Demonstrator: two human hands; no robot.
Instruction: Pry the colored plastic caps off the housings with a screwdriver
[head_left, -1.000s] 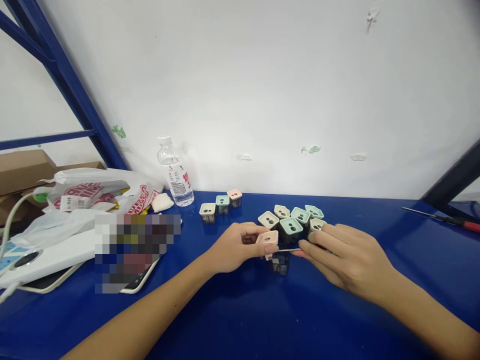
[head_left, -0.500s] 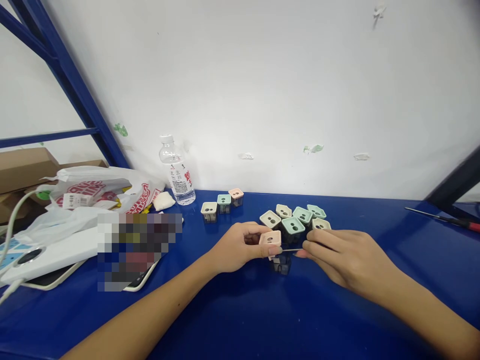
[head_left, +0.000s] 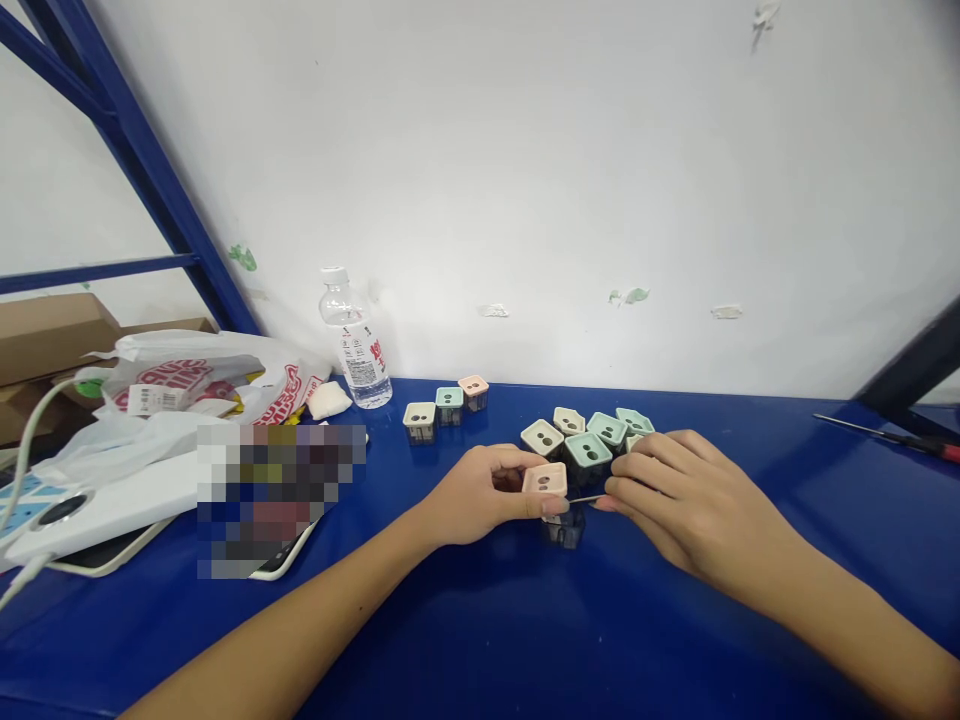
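My left hand (head_left: pixel 480 495) is closed around a small pink-topped box (head_left: pixel 546 481) with two round holes in its lid, holding it on the blue table (head_left: pixel 525 640). My right hand (head_left: pixel 679 500) pinches a thin metal pin (head_left: pixel 586 499) whose tip points at the side of that box. Just behind my fingers lies a cluster of several similar boxes with cream and mint-green tops (head_left: pixel 589 440). Three more boxes, cream, green and pink, stand in a row (head_left: pixel 448 405) further left.
A clear water bottle (head_left: pixel 352 342) stands by the white wall. Plastic bags (head_left: pixel 187 385), cardboard boxes (head_left: pixel 45 345), a white device with cable (head_left: pixel 82 510) and a tablet lie at the left. A red-handled screwdriver (head_left: pixel 900 438) rests at the far right. Blue frame bars rise at both sides.
The pink box has turned slightly in my left hand. My right hand has shifted a little up and left, keeping the pin against the box.
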